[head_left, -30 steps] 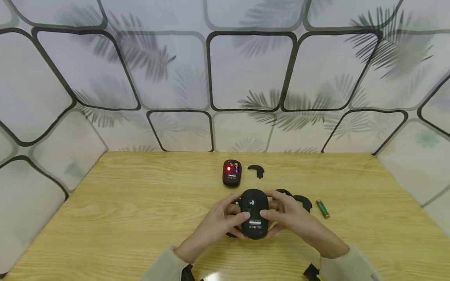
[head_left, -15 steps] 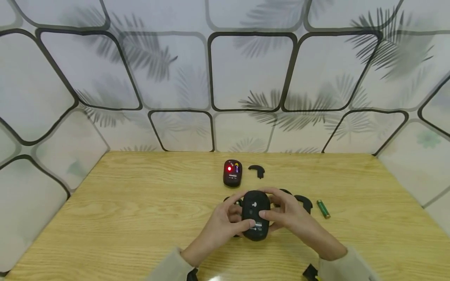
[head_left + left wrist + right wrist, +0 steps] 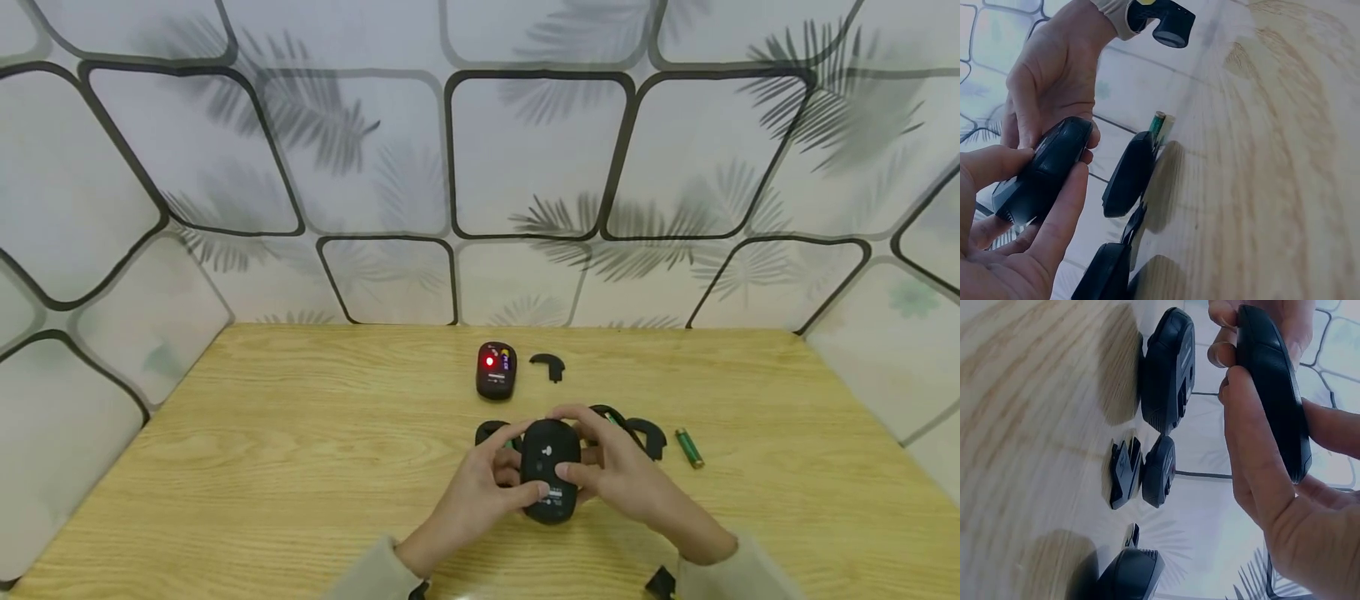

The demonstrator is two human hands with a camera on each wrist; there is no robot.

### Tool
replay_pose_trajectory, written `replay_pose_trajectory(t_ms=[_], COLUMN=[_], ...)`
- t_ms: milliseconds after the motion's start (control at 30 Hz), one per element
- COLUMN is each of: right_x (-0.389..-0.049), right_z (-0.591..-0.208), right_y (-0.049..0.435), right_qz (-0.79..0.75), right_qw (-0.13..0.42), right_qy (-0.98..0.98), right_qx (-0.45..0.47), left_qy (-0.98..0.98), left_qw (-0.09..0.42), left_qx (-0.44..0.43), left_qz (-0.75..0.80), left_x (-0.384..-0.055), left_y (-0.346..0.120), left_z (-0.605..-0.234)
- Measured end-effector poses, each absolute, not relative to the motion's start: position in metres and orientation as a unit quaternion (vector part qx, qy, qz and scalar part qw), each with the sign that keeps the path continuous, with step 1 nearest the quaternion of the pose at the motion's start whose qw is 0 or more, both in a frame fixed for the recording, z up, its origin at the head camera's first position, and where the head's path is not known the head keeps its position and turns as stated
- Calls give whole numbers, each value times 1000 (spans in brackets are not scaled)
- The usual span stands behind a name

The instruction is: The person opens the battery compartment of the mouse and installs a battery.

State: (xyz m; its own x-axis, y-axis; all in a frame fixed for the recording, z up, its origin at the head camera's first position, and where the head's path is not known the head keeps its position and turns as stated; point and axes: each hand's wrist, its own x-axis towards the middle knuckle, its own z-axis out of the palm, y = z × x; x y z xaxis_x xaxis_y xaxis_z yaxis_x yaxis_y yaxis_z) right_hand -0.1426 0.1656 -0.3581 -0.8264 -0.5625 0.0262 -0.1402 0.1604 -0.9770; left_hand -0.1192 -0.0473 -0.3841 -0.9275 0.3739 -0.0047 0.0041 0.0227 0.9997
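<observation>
In the head view both hands hold a black computer mouse [image 3: 551,472] above the table, its underside with a white label facing up. My left hand [image 3: 480,487] grips its left side, thumb over the label. From the right, my right hand [image 3: 624,477] pinches it with the thumb on the underside and fingers around the far end. The left wrist view shows the held mouse [image 3: 1047,167] edge-on between the fingers of both hands. In the right wrist view, right-hand fingers [image 3: 1257,450] lie along the shell of that mouse [image 3: 1272,394].
Behind the hands, a mouse [image 3: 496,373] lies underside up, glowing red, beside a small black cover [image 3: 549,364]. Another black mouse [image 3: 491,430] is partly hidden by the left hand. Past the right hand lie another black cover [image 3: 651,437] and a green battery [image 3: 689,448].
The held mouse has moved slightly towards the person and to the right. The left thumb has slid from its side edge onto the label area. Things on the table stay put.
</observation>
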Motion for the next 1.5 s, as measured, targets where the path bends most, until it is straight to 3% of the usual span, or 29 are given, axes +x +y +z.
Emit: replay_pose_trajectory(t_ms=[200, 467, 733, 833, 1233, 1500], right_x=[-142, -149, -153, -153, -196, -224], right_z=[-357, -348, -337, -330, -319, -329], right_y=[165, 165, 160, 162, 207, 235], right_qz=[-580, -582, -523, -540, -625, -613], right_qw=[150, 166, 32, 13, 87, 95], right_qy=[757, 754, 817, 818, 770, 781], right_qx=[-259, -256, -240, -197, -96, -69], left_qy=[695, 687, 677, 678, 675, 670], left_qw=[142, 157, 156, 148, 129, 135], left_qx=[133, 123, 119, 120, 124, 123], left_qz=[693, 699, 709, 710, 716, 720], left_x=[-119, -121, -123, -124, -127, -127], left_y=[-48, -51, -56, -56, -58, -59], left_z=[-383, -380, -376, -375, -374, -374])
